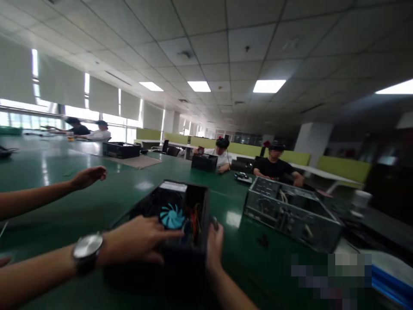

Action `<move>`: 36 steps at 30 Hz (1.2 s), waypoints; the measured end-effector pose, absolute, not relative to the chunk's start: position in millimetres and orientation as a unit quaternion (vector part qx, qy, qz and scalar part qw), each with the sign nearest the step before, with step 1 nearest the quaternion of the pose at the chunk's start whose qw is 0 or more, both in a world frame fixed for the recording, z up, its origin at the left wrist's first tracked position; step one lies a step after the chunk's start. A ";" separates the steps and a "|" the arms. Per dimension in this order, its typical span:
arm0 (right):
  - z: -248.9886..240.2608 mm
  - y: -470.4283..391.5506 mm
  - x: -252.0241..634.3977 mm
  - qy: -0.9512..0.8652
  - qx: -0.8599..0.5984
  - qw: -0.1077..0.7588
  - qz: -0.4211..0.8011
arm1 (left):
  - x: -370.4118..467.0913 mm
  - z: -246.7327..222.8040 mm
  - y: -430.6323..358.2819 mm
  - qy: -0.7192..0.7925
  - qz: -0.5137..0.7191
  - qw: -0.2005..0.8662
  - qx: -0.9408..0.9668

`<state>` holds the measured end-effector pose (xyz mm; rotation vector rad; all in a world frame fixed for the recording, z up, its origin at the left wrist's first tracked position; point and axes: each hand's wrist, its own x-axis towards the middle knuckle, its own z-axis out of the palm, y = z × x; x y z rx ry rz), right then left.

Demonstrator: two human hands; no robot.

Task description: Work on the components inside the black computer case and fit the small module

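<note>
A black open computer case (196, 252) stands in front of me on the green table, with a light-blue fan (172, 216) and coloured wires (195, 219) inside. My left hand (137, 237), wearing a wristwatch (87, 248), reaches over the case from the left. Its index finger is stretched out just in front of the fan; whether it touches anything is unclear. Against the case's right outer wall, my right hand (215, 247) holds on, its fingers partly hidden. Another person's hand (90, 175) hovers over the table at the left, holding nothing visible.
A grey open computer case (290, 219) stands to the right. Further back are another dark case (204, 162), a person in white (222, 155) and a person in black (277, 168). At the far left a black case (121, 150) rests on a mat (142, 162).
</note>
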<state>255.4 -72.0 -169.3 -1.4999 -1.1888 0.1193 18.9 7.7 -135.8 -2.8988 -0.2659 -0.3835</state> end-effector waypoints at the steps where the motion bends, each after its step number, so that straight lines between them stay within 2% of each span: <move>1: -172.2 -54.0 259.5 -0.475 -0.652 0.587 0.075 | 26.0 -128.2 28.4 -0.135 -0.174 0.077 -0.972; 5: -183.7 -15.9 271.2 -0.415 -0.644 0.616 0.185 | 59.5 -130.1 64.6 -0.236 -0.322 0.017 -0.917; 9: -216.3 -60.9 282.6 -0.454 -0.594 0.602 0.281 | 95.5 -180.4 16.6 -0.217 -0.351 -0.038 -0.910; 11: -238.3 -101.8 292.4 -0.474 -0.573 0.592 0.310 | 114.6 -206.7 -16.7 -0.177 -0.325 -0.131 -0.920; 15: -272.4 -166.7 310.0 -0.488 -0.551 0.587 0.338 | 153.1 -240.6 -59.6 -0.117 -0.248 -0.414 -0.868; 20: -287.0 -191.9 326.0 -0.463 -0.561 0.595 0.342 | 193.9 -263.3 -66.3 -0.064 -0.219 -0.605 -0.763; 29: -285.4 -211.7 360.5 -0.496 -0.654 0.532 0.207 | 208.0 -289.0 -42.2 -0.114 -0.219 -0.661 -0.709; 33: -281.1 -213.6 351.8 -0.571 -0.674 0.434 0.177 | 203.5 -280.2 -48.0 -0.125 -0.192 -0.673 -0.704; 36: -276.4 -220.1 351.3 -0.625 -0.682 0.368 0.093 | 199.7 -273.0 -51.2 -0.122 -0.163 -0.663 -0.720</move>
